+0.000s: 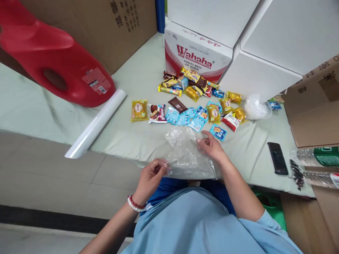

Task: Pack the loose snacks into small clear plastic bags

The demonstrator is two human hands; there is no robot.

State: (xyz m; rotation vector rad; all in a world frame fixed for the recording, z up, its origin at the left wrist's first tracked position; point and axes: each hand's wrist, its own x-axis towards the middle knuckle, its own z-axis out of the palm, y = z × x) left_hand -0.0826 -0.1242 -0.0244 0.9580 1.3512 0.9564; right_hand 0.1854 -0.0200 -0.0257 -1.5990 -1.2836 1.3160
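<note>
A clear plastic bag point(189, 153) lies crumpled at the front edge of the table, between my hands. My left hand point(155, 171) pinches the bag's left edge between thumb and fingers. On the bag's right side rests my right hand point(211, 146), index finger stretched out and the other fingers curled at the film; whether it grips cannot be made out. Just beyond the bag lie several blue snack packets point(197, 122), one of them point(218, 132) close to my right fingertips. Further left are a brown packet point(177, 104), a purple-and-white pie packet point(158, 113) and a yellow packet point(139, 110).
Piled snacks point(194, 83) lean against a Wahaba-style printed "Wahaha" carton point(197, 56). A white roll point(95, 125) and large red jug point(66, 67) stand left. Rightward are a bunched plastic bag point(256, 107), a phone point(277, 158), sunglasses point(297, 173) and bottles point(315, 156).
</note>
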